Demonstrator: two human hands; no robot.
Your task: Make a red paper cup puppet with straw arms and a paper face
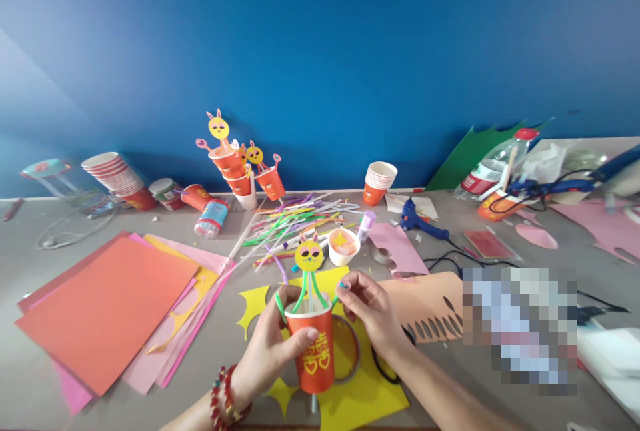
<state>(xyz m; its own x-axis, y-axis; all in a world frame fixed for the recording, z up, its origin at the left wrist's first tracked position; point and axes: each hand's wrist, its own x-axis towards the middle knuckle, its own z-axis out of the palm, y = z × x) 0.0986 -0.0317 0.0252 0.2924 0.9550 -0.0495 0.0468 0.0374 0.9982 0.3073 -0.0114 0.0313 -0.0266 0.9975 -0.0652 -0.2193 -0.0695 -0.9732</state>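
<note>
My left hand [273, 334] is wrapped round a red paper cup [316, 351] with gold printing, held upright above the table. A yellow paper rabbit face [309, 255] with pink ears rises over the cup's rim. Green straws [303, 291] come out of the cup, and one bends outward on each side. The thumb and fingers of my right hand [367, 304] pinch the end of the right-hand green straw beside the rim. A pale straw [314, 403] pokes out below the cup's base. Cut yellow paper [373, 387] lies beneath.
Orange and pink sheets [110, 311] lie at left. Loose straws [295, 221], a small tub of paper pieces [343, 254] and a glue stick [367, 225] are beyond my hands. Finished rabbit cups [233, 167] stand by the blue wall. At right are a blue glue gun [423, 219] with cable and peach paper [425, 294].
</note>
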